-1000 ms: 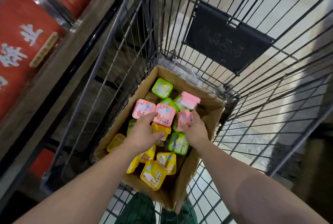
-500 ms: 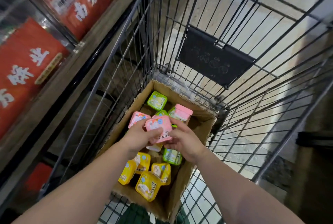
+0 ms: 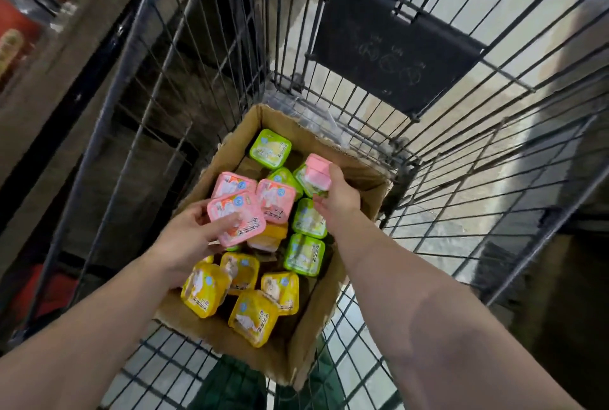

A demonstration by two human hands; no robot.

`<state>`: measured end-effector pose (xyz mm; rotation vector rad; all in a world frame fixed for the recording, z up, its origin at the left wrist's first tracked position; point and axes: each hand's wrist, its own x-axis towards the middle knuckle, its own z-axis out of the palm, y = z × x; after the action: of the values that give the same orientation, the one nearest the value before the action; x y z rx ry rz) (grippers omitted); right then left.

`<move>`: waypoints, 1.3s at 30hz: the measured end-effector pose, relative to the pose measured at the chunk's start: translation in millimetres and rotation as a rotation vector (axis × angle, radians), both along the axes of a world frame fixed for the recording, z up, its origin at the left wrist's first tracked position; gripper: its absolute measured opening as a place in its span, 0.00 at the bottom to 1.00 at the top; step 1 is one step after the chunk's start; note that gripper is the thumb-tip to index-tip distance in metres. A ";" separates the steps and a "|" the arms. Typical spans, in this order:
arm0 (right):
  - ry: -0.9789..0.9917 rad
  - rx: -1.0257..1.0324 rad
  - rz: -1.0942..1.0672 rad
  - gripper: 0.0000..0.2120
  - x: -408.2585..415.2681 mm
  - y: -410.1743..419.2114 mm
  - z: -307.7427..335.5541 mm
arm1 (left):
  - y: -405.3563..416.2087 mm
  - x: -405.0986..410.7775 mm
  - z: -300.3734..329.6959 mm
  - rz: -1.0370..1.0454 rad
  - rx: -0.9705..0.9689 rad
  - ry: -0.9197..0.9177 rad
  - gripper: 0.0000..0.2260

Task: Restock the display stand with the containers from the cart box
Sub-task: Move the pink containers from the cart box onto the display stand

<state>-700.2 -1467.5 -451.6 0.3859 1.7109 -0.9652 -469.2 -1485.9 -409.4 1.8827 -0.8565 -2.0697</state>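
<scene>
An open cardboard box (image 3: 359, 175) sits in a wire cart and holds several small square containers with pink, green and yellow lids. My left hand (image 3: 188, 241) grips a pink container (image 3: 235, 216) above the box's left side. My right hand (image 3: 339, 202) reaches to the far right of the box, its fingers around a pink container (image 3: 317, 171) lying on its side. Two more pink containers (image 3: 275, 200) lie under the held one. Green containers (image 3: 304, 254) sit on the right, yellow containers (image 3: 253, 315) at the near end.
The black wire cart (image 3: 211, 56) surrounds the box, with a dark plate (image 3: 392, 47) hung on its far wall. A wooden display stand edge (image 3: 49, 47) with red packaging (image 3: 16, 17) runs along the left. Tiled floor shows through the cart's right side.
My right hand let go of the pink container held between both hands and moved to the far right onto another pink one. My left hand keeps the first container.
</scene>
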 end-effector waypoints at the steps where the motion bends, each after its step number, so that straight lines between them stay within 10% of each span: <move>1: -0.029 -0.034 -0.029 0.18 1.5 1.9 -1.1 | 0.2 0.8 0.5 -0.013 -0.005 -0.006 0.33; 28: -0.148 -0.636 0.306 0.24 109.4 138.6 235.9 | 73.1 63.8 207.6 0.030 -0.293 0.238 0.02; 39: -0.076 -0.775 0.773 0.12 282.6 227.1 348.3 | 241.6 260.6 308.9 0.416 -0.440 0.201 0.14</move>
<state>-417.6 -1240.4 -103.3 -0.6915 1.1257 -0.9097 -208.6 -1244.3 -100.5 1.4440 -0.7211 -1.6244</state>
